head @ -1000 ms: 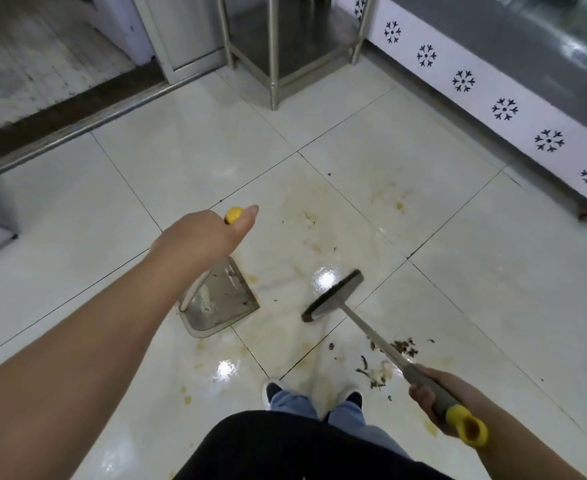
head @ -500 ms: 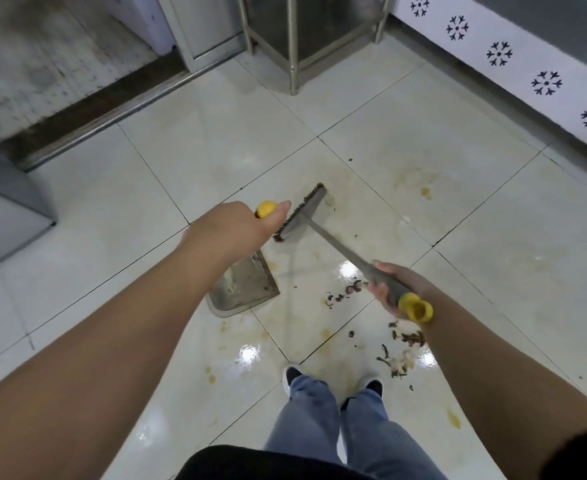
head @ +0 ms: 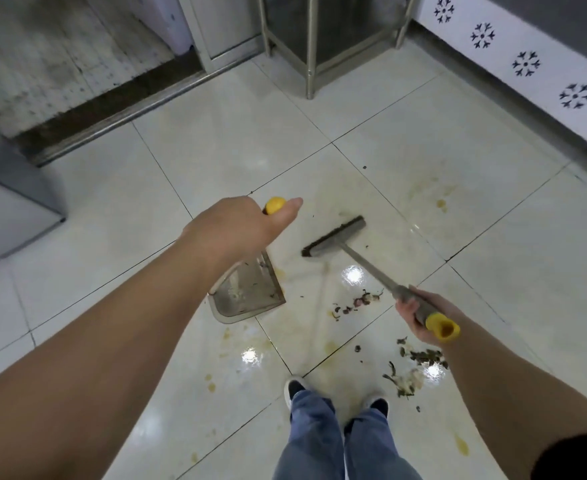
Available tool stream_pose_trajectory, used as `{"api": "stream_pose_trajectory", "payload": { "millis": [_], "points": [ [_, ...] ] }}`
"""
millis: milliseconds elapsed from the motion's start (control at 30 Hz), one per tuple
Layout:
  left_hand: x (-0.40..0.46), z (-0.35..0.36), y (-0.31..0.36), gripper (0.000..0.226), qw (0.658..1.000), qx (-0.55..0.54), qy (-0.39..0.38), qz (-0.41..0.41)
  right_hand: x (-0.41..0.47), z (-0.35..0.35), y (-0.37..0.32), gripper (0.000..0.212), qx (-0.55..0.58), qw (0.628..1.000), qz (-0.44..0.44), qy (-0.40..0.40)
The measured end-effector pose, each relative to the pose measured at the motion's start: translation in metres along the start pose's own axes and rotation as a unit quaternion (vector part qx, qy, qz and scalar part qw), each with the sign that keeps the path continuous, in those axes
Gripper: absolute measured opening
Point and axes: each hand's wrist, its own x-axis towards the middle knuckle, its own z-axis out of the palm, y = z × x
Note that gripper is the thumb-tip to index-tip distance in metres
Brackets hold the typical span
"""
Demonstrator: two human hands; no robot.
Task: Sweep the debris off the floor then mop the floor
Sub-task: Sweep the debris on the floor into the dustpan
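My left hand (head: 240, 230) grips the yellow-tipped handle of a grey dustpan (head: 247, 292), whose pan rests on the white tile floor below the hand. My right hand (head: 420, 315) holds the grey broom handle just above its yellow end cap. The broom head (head: 335, 237) is down on the floor to the right of the dustpan, a short gap apart. A small pile of dark debris (head: 358, 303) lies between broom head and right hand. A larger patch of debris (head: 413, 368) lies nearer my feet, under the right forearm.
Brown stains (head: 441, 204) and wet glare mark the tiles. A metal stand leg (head: 311, 81) rises at the back, a doorway threshold (head: 112, 112) runs at back left, a grey cabinet (head: 11, 206) stands at left, and a patterned wall base (head: 524, 64) lines the right. My shoes (head: 297, 389) are at the bottom centre.
The broom head has swung right and back toward me, away from beside my left hand. My right hand moved slightly down and right. The dustpan stayed in place.
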Motion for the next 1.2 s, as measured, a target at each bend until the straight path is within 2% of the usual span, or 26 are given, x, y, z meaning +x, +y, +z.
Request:
{"api": "stream_pose_trajectory", "payload": {
  "millis": [100, 133, 200, 267, 400, 533, 700, 800, 900, 1033, 1100, 1200],
  "points": [
    [-0.004, 0.002, 0.003, 0.078, 1.000, 0.013, -0.004, 0.013, -0.026, -0.050, 0.031, 0.038, 0.021, 1.000, 0.020, 0.000],
    [-0.006, 0.003, 0.004, 0.078, 1.000, 0.014, -0.006, 0.017, -0.036, -0.067, 0.039, 0.037, 0.025, 0.999, 0.029, 0.017],
    [-0.010, 0.006, 0.009, 0.078, 0.999, 0.017, -0.013, 0.027, -0.053, -0.095, 0.051, 0.024, 0.040, 0.996, 0.042, 0.066],
    [-0.012, 0.010, 0.015, 0.078, 0.999, 0.023, -0.020, 0.036, -0.064, -0.108, 0.057, 0.030, 0.034, 0.993, 0.061, 0.093],
    [-0.013, 0.011, 0.026, 0.078, 0.998, 0.040, -0.023, 0.049, -0.082, -0.093, 0.063, 0.019, -0.042, 0.993, 0.058, 0.090],
    [-0.015, 0.012, 0.029, 0.079, 0.996, 0.055, -0.041, 0.058, -0.097, -0.082, 0.064, 0.036, -0.105, 0.987, 0.081, 0.091],
    [-0.015, 0.015, 0.034, 0.079, 0.995, 0.055, -0.043, 0.068, -0.083, -0.042, 0.078, 0.025, -0.167, 0.979, 0.092, 0.069],
    [-0.014, 0.017, 0.037, 0.079, 0.994, 0.052, -0.054, 0.075, -0.066, -0.009, 0.083, 0.031, -0.073, 0.991, 0.104, 0.036],
    [-0.016, 0.017, 0.041, 0.077, 0.993, 0.062, -0.059, 0.082, -0.049, 0.009, 0.086, 0.022, 0.011, 0.998, 0.056, 0.026],
    [-0.022, 0.020, 0.051, 0.077, 0.985, 0.117, -0.067, 0.106, -0.032, 0.010, 0.090, 0.017, 0.119, 0.987, 0.094, -0.050],
    [-0.028, 0.024, 0.057, 0.078, 0.979, 0.144, -0.077, 0.123, -0.028, 0.001, 0.091, 0.017, 0.137, 0.986, 0.077, -0.059],
    [-0.039, 0.031, 0.066, 0.081, 0.966, 0.194, -0.094, 0.146, -0.035, -0.025, 0.094, 0.019, 0.100, 0.991, 0.067, -0.058]
  ]
}}
